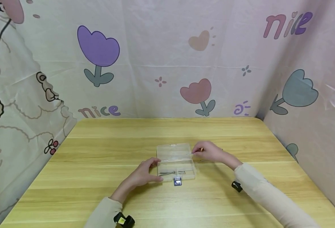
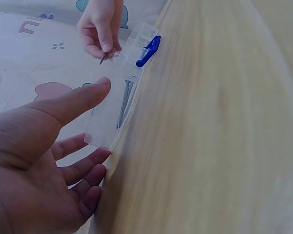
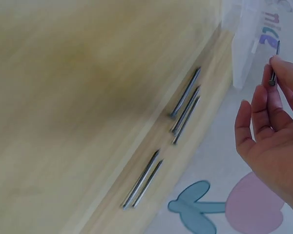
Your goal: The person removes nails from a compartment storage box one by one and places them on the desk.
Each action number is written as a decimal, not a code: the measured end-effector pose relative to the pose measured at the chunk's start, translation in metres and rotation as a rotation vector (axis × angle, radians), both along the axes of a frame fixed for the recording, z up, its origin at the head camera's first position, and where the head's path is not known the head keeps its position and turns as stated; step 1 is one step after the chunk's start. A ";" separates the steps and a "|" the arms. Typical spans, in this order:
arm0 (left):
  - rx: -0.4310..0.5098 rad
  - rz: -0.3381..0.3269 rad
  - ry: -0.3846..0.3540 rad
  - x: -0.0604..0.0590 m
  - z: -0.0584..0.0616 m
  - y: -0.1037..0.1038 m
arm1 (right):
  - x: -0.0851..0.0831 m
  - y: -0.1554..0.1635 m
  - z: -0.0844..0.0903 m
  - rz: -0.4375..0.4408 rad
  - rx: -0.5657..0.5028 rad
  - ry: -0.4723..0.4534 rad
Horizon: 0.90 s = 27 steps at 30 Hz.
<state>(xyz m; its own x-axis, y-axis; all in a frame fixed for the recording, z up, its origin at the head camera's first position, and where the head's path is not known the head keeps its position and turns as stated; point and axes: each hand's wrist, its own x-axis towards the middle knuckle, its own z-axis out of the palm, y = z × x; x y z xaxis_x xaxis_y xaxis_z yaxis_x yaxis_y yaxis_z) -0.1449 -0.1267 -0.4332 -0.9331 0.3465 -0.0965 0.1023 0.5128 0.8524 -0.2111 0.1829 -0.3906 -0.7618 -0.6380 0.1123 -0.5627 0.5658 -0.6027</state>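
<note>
An open clear plastic box (image 1: 175,165) lies mid-table with its lid (image 1: 173,151) folded back and a blue latch (image 1: 177,181) at the front. Several nails (image 1: 171,173) lie inside it. My right hand (image 1: 197,152) hovers by the lid's right edge and pinches a single nail (image 1: 191,153) between thumb and fingers; the right wrist view shows this nail (image 3: 274,67) upright at the fingertips. My left hand (image 1: 153,171) rests against the box's left side, thumb (image 2: 83,100) straight along the box (image 2: 115,92), fingers relaxed.
Several loose nails (image 3: 185,105) lie in two groups on the wooden table (image 1: 99,152) to the right of the box, under my right hand. Patterned cloth walls (image 1: 167,63) close in the back and both sides. Black wrist cameras (image 1: 237,186) sit on both sleeves.
</note>
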 end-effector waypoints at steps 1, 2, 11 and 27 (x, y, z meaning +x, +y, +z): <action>0.000 0.000 0.000 0.000 0.000 0.000 | 0.001 0.004 -0.001 -0.006 -0.001 0.000; 0.001 0.000 -0.002 0.000 0.000 0.000 | 0.002 0.008 -0.001 -0.015 -0.002 -0.002; 0.003 0.000 0.005 0.001 -0.002 -0.003 | 0.010 0.040 -0.005 -0.040 0.001 -0.100; 0.005 -0.013 0.007 -0.002 -0.002 0.000 | 0.027 0.085 -0.023 -0.209 -0.016 -0.095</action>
